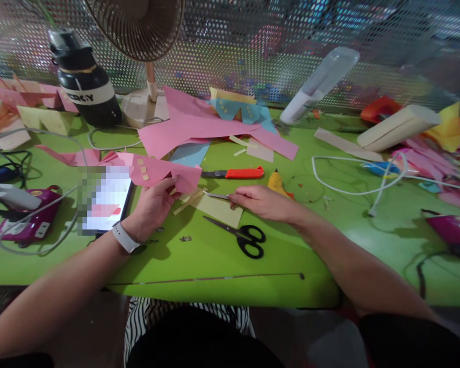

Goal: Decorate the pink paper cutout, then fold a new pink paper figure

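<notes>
My left hand (153, 204) is closed on a folded pink paper piece (157, 171) that has small yellow squares stuck on it. In my right hand (253, 200) are slim metal tweezers (216, 196), their tip pointing left toward the pink paper. Whether the tweezers' tip grips anything is too small to tell. Beneath them lie a pale yellow paper sheet (220, 208) and narrow yellow strips (187, 203). Black-handled scissors (245, 240) rest just below my right hand. A red-handled utility knife (245, 173) and a small yellow object (276, 181) lie above it.
A phone (107, 204) lies left, near a purple device (32, 214) with cables. Behind stand a dark bottle (86, 87) and a fan (149, 97). Pink paper sheets (199, 122), a clear tube (318, 84), a cream roll (398, 127) and a white cable (341, 191) occupy the green table (291, 260).
</notes>
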`<move>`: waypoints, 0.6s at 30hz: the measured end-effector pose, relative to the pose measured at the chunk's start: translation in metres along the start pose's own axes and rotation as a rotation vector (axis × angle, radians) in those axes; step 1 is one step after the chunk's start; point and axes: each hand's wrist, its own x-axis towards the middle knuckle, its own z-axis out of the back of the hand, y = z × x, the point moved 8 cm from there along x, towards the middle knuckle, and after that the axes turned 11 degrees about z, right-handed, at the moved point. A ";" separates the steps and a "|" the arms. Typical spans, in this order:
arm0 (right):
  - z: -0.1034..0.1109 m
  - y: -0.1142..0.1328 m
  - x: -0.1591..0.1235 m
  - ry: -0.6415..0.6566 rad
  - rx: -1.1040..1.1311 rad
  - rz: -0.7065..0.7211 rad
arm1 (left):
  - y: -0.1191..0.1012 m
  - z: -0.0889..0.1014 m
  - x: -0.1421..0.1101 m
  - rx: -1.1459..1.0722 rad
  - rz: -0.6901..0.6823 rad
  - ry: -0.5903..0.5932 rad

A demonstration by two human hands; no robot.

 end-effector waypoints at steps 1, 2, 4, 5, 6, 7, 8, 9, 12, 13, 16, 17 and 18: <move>-0.002 0.000 0.001 0.013 0.032 -0.003 | 0.000 0.000 0.000 -0.002 -0.001 0.002; -0.004 0.000 0.002 0.023 0.061 -0.005 | 0.000 -0.001 0.000 -0.005 -0.003 0.000; -0.004 -0.001 0.003 0.001 0.068 0.002 | -0.002 -0.002 -0.001 -0.020 -0.004 -0.005; -0.005 -0.001 0.004 -0.007 0.071 0.009 | -0.004 -0.002 -0.001 -0.029 -0.008 -0.007; -0.005 -0.001 0.005 -0.021 0.074 0.016 | -0.006 -0.003 -0.002 -0.037 -0.015 -0.008; -0.005 -0.001 0.006 -0.042 0.076 0.021 | -0.010 -0.005 -0.003 -0.045 -0.027 -0.006; -0.004 -0.001 0.007 -0.070 0.076 0.020 | -0.013 -0.006 -0.005 -0.052 -0.044 -0.002; -0.002 -0.002 0.008 -0.104 0.070 0.012 | -0.017 -0.007 -0.006 -0.057 -0.063 0.004; 0.007 -0.007 0.006 -0.165 -0.007 -0.045 | -0.021 -0.009 -0.007 -0.056 -0.090 0.013; 0.011 -0.008 0.004 -0.167 -0.053 -0.065 | -0.019 -0.009 -0.007 -0.050 -0.087 0.011; 0.023 -0.008 -0.004 -0.169 -0.159 -0.074 | -0.011 -0.007 -0.004 -0.032 -0.051 0.004; 0.025 -0.006 -0.007 -0.166 -0.161 -0.062 | -0.008 -0.006 -0.003 -0.029 -0.035 0.006; 0.026 -0.004 -0.009 -0.160 -0.149 -0.044 | -0.005 -0.006 -0.002 -0.028 -0.020 0.009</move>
